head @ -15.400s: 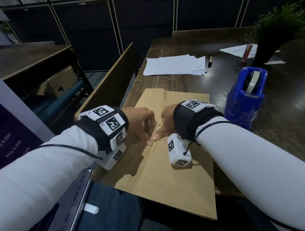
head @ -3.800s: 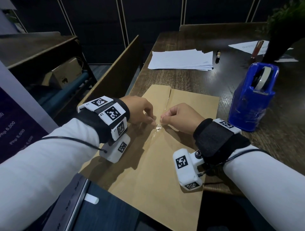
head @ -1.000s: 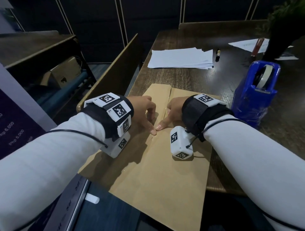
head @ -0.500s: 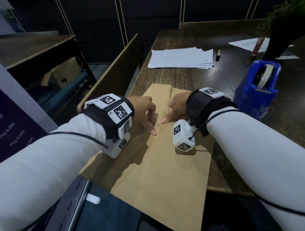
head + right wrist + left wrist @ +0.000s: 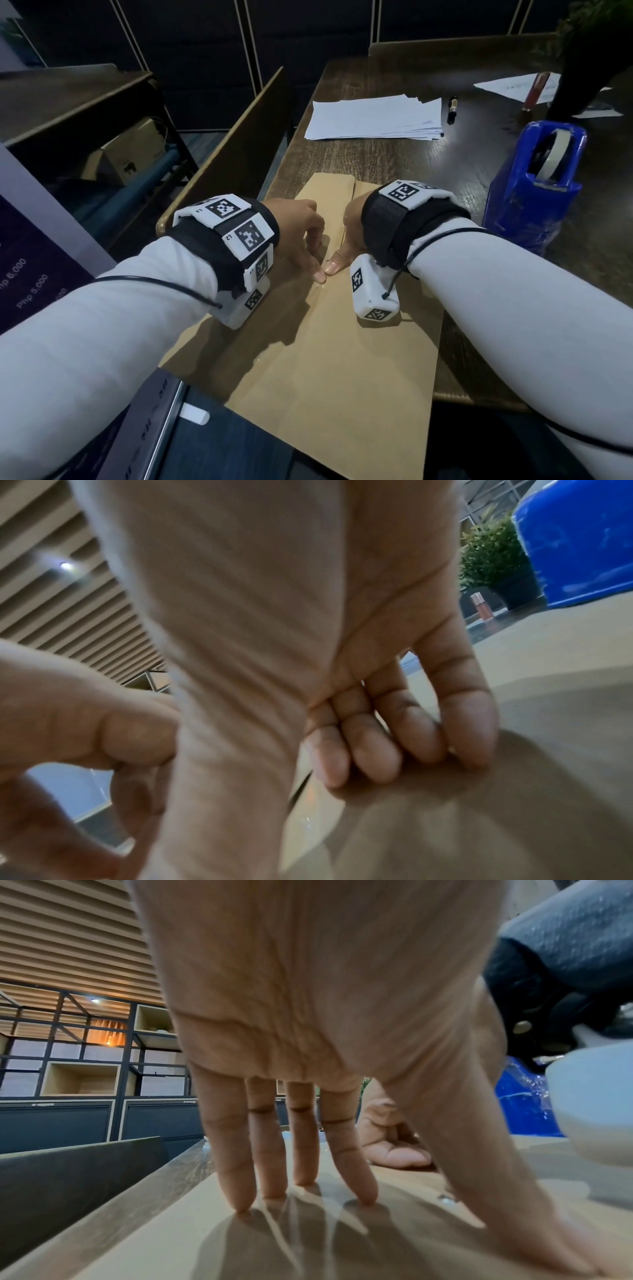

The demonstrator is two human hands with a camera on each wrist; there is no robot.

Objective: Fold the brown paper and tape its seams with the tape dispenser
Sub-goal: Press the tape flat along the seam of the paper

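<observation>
The folded brown paper (image 5: 335,359) lies flat on the wooden table (image 5: 370,161), with its near end hanging over the table's front edge. A seam runs down its middle. My left hand (image 5: 308,246) rests on the left flap, its fingers (image 5: 260,1156) straight with their tips on the paper. My right hand (image 5: 346,240) rests on the right flap, its fingers (image 5: 387,745) bent. Both thumbs press side by side on the seam, where a shiny strip of clear tape (image 5: 320,286) shows. The blue tape dispenser (image 5: 534,185) stands to the right of the paper, untouched.
A stack of white sheets (image 5: 373,118) and a pen (image 5: 452,109) lie at the far side of the table. A dark plant pot (image 5: 579,85) stands behind the dispenser. A wooden chair back (image 5: 239,137) borders the table's left edge.
My right thumb slid away along the seam and has come back beside the left thumb. The left hand has stayed in place on the paper.
</observation>
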